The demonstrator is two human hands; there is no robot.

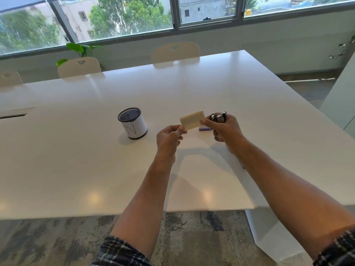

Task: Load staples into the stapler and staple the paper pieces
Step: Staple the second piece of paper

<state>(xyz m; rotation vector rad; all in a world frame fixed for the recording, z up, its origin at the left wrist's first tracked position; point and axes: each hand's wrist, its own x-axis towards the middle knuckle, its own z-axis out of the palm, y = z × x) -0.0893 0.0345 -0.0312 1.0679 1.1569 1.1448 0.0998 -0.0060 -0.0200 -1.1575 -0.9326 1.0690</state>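
Observation:
Above the white table (76, 160), my left hand (169, 139) pinches the lower left corner of a small stack of cream paper pieces (192, 120). My right hand (224, 129) grips a dark metal stapler (219, 117), and its thumb touches the right edge of the paper. The stapler's front end meets the paper's right side; most of the stapler is hidden inside the hand. A small purple staple box (204, 129) lies on the table just below the paper, between my hands.
A round mesh pen holder (132, 122) with a white label stands on the table to the left of my hands. Three pale chairs (175, 51) line the far side. The table's near edge runs under my forearms.

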